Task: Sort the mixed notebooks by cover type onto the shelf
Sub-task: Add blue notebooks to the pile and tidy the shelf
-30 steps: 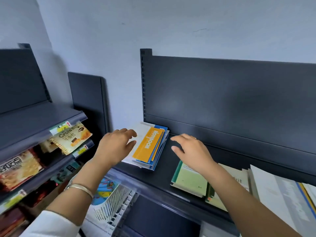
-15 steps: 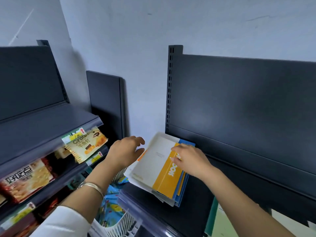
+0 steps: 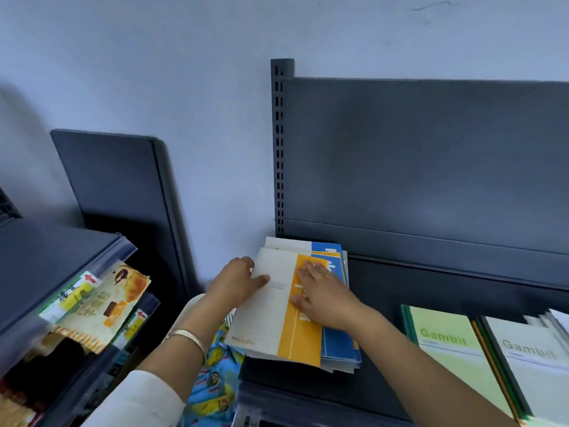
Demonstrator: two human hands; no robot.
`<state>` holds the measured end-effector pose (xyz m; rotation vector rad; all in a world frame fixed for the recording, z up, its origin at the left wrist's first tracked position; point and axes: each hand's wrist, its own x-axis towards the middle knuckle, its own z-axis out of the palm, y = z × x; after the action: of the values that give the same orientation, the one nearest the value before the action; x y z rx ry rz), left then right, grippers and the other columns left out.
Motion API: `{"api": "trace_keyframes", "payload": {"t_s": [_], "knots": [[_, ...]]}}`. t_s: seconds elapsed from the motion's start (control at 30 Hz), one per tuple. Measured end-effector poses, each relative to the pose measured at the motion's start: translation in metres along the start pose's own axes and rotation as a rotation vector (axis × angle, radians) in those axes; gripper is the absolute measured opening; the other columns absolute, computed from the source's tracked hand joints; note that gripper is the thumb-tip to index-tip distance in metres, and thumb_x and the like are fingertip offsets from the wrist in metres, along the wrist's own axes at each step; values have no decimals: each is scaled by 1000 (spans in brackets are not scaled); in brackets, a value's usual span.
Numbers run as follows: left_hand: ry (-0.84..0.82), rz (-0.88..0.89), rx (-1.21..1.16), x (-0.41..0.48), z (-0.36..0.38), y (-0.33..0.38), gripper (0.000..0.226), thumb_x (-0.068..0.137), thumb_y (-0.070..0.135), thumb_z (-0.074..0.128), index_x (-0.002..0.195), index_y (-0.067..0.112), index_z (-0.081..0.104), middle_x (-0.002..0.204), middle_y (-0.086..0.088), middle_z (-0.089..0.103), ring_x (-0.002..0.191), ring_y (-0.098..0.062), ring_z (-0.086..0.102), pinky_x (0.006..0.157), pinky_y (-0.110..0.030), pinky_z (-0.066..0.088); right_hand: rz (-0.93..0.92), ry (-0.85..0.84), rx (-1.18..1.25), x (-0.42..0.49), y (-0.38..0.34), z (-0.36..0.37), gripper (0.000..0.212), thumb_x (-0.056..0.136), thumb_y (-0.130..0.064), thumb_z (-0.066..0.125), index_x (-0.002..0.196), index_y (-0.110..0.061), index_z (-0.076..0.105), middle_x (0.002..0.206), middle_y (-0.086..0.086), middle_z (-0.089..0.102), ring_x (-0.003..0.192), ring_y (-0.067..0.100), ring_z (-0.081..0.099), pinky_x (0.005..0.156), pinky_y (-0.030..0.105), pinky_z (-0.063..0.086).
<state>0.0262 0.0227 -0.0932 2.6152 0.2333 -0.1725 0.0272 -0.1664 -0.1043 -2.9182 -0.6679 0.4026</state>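
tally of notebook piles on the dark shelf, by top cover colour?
Orange-and-white pile: 1
Green pile: 1
Grey pile: 1
Total: 3
A white edge at the far right is cut off and is not counted.

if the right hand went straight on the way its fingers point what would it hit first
The right hand lies flat on the top notebook, fingers aimed back and left. Past the stack's far edge it would probably meet the back panel near the slotted upright; depth is unclear.
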Motion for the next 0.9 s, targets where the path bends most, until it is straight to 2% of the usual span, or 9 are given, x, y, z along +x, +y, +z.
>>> {"api": "trace_keyframes", "payload": {"t_s": [0.1, 0.23, 0.37, 0.47, 0.53, 0.63, 0.73, 0.83, 0.9], "knots": [[-41, -40, -113, 2, -2, -9, 37, 87, 36, 62, 114, 13, 51, 115, -5, 59, 95, -19, 54, 74, -28, 42, 26, 33, 63, -2, -13, 4, 68, 100, -45, 33, 152, -15, 2, 160, 4, -9, 147, 23, -10, 119, 39, 1], [-10, 36, -250, 0, -1, -15, 24, 89, 25, 60, 102, 12, 43, 107, -7, 58, 91, -20, 53, 74, -30, 43, 92, 152, 238, -3, -15, 6, 67, 97, -43, 44, 151, -16, 15, 160, 2, 4, 147, 22, 3, 119, 39, 14], [79, 88, -379, -5, -6, -13, 18, 94, 16, 50, 105, 16, 35, 104, -5, 53, 89, -23, 52, 72, -29, 40, 401, 412, 298, -7, -2, 13, 55, 96, -41, 46, 143, -17, 33, 149, 6, 28, 135, 29, 30, 105, 41, 35], [90, 80, -402, -5, -8, -16, 18, 96, 15, 47, 106, 19, 33, 104, -6, 54, 87, -23, 52, 72, -29, 41, 587, 363, 512, -8, 12, 15, 63, 87, -50, 58, 136, -15, 40, 134, 10, 41, 124, 33, 41, 97, 41, 41], [75, 76, -409, -6, -7, -16, 18, 96, 16, 47, 106, 20, 33, 103, -5, 54, 86, -23, 53, 72, -30, 42, 642, 365, 667, -9, 18, 14, 61, 84, -47, 65, 129, -12, 45, 128, 11, 47, 117, 30, 51, 94, 42, 46], [59, 77, -428, -6, -6, -12, 18, 96, 19, 47, 109, 20, 34, 103, -5, 55, 86, -23, 55, 72, -31, 44, 666, 402, 800, -12, 24, 12, 45, 85, -35, 68, 116, -8, 49, 117, 10, 59, 102, 24, 62, 84, 38, 52], [33, 94, -448, -7, -6, -6, 22, 95, 17, 48, 114, 19, 36, 105, -7, 57, 88, -23, 56, 69, -29, 44, 672, 466, 803, -16, 25, 9, 34, 87, -28, 67, 108, -6, 51, 111, 11, 63, 91, 21, 62, 71, 32, 50], [5, 119, -477, -8, -7, 1, 24, 92, 10, 47, 111, 20, 36, 107, -11, 61, 86, -23, 58, 61, -27, 43, 638, 524, 792, -18, 26, 3, 29, 91, -25, 61, 109, -4, 50, 112, 12, 63, 86, 20, 60, 67, 29, 46], [19, 129, -483, -8, -8, 6, 25, 92, 9, 46, 113, 20, 37, 106, -10, 61, 87, -24, 58, 63, -28, 44, 604, 539, 862, -22, 27, 0, 27, 93, -22, 58, 113, -6, 48, 114, 12, 62, 86, 19, 60, 65, 27, 46]]}}
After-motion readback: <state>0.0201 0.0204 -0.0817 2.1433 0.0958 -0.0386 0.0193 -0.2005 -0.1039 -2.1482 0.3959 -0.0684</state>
